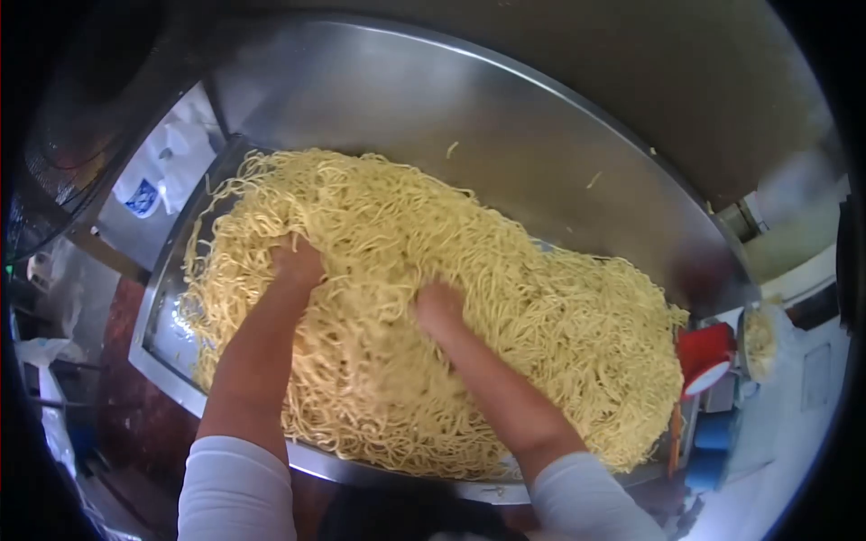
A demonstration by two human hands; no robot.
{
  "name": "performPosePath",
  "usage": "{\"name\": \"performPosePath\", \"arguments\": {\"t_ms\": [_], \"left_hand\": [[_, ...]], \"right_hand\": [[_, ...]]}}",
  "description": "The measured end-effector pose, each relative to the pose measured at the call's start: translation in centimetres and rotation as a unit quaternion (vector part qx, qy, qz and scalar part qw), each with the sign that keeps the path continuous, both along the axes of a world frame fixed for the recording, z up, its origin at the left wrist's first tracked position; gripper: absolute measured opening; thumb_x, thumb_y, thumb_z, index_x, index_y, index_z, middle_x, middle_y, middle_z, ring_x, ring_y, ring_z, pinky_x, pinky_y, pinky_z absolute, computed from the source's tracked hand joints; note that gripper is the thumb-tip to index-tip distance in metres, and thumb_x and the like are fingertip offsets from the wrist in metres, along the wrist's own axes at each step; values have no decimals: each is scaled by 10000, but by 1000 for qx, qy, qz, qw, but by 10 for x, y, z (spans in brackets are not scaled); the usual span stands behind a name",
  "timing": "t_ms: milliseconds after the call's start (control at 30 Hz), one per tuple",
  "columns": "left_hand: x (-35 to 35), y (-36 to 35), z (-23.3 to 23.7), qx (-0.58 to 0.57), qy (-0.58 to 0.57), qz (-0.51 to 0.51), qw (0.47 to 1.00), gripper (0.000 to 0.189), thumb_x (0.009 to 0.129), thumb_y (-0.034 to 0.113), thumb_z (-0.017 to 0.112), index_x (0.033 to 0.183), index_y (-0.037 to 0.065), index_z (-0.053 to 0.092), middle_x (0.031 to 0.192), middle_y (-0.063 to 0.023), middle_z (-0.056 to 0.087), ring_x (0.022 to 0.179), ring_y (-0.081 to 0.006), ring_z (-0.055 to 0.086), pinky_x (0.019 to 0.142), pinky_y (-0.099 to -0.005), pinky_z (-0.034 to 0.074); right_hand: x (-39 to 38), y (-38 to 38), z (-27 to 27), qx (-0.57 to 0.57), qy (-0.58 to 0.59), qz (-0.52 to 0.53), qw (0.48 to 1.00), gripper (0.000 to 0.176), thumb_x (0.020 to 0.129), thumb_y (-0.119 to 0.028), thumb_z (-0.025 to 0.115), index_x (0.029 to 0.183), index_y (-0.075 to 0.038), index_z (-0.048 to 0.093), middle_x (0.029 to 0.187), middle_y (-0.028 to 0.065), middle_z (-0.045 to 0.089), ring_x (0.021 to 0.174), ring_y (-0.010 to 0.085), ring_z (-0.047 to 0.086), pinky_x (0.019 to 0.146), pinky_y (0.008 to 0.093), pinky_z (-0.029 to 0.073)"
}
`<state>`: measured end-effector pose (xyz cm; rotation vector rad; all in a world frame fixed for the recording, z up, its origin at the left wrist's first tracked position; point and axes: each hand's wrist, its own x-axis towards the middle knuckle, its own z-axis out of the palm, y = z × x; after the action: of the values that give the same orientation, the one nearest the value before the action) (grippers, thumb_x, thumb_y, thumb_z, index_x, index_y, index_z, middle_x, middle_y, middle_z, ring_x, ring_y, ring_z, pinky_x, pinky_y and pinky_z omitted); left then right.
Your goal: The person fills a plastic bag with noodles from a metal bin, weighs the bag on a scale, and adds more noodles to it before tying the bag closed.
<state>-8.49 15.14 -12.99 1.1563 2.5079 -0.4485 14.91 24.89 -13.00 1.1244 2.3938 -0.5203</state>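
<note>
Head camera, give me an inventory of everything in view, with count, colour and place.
Noodles: one heap, uncounted strands, yellow, across the tray
Tray: one, silver metal, under the noodles
Loose strands: a few, yellow, on the metal behind the heap
Bag: at least one, white with blue print, beyond the tray's left end
Red object: one, red and white, by the tray's right end
Blue containers: two, blue, below the red object
Other items: uncounted, too unclear to name, at both edges
Sleeves: two, white, bottom
Left hand: one, fingers in the noodles
Right hand: one, blurred, at the noodles
</note>
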Motion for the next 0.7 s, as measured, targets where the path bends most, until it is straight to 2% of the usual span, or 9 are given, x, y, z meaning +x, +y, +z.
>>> {"name": "performPosePath", "arguments": {"t_ms": [133,233,300,367,400,433,533,633,700], "left_hand": [[-15,2,-14,9,11,-11,1000,506,900,277,484,1349,58,568,1544,-138,349,1423,-348,275,1072,-562,284],[-14,2,-8,7,16,-20,1000,490,887,265,488,1306,35,598,1516,-144,391,1413,-356,297,1099,-562,265],[-8,-2,1,13,-14,-28,999,482,878,251,503,1293,26,599,1488,-154,427,1417,-368,290,1108,-567,263],[-6,-11,-14,3,-38,-34,999,464,863,224,522,1271,16,601,1409,-179,506,1410,-381,311,1127,-563,261],[-7,-17,-31,-15,-23,-51,998,454,858,210,527,1261,15,601,1358,-195,549,1400,-380,339,1137,-555,262],[-3,-25,-29,-18,-55,-41,997,459,855,205,535,1269,15,591,1335,-201,564,1360,-381,401,1117,-528,307],[-24,-66,-46,92,-167,65,980,444,831,221,601,1233,35,618,1236,-231,623,1182,-362,589,1034,-436,429],[18,-43,84,9,-220,-28,975,453,800,304,696,1173,49,665,1199,-224,650,1125,-341,624,965,-413,477],[51,-21,146,-170,-126,-143,967,466,768,411,744,1080,66,719,1119,-178,697,1043,-307,659,901,-411,506]], "right_hand": [[131,-85,59,73,182,47,979,514,838,-375,657,1217,-31,606,1224,310,569,1291,432,450,1054,581,360],[172,-81,31,45,59,25,997,600,818,-410,665,1301,-68,564,1291,310,533,1297,424,450,1063,545,363],[147,-57,-13,44,208,-66,975,552,845,-429,603,1271,-78,581,1314,334,512,1187,386,542,1026,465,414],[74,-34,4,-83,338,-418,839,457,918,-370,506,1249,-65,585,1320,319,529,1216,394,528,951,436,473],[48,-17,5,-5,235,-190,953,478,967,-372,436,1242,-6,573,1326,293,541,1231,384,524,973,460,458],[16,-3,-5,-107,243,-331,906,478,956,-320,508,1286,25,527,1286,268,559,1222,375,529,987,474,446],[25,-16,22,-90,200,-122,968,552,892,-219,647,1370,-15,461,1348,241,505,1241,389,513,1011,467,436],[101,-42,44,-255,289,-20,923,707,927,-308,625,1509,-66,308,1498,263,365,1413,388,334,1151,451,307],[169,-51,56,-279,322,20,905,627,915,-383,658,1437,-97,460,1502,229,387,1405,353,362,1147,425,312]]}}
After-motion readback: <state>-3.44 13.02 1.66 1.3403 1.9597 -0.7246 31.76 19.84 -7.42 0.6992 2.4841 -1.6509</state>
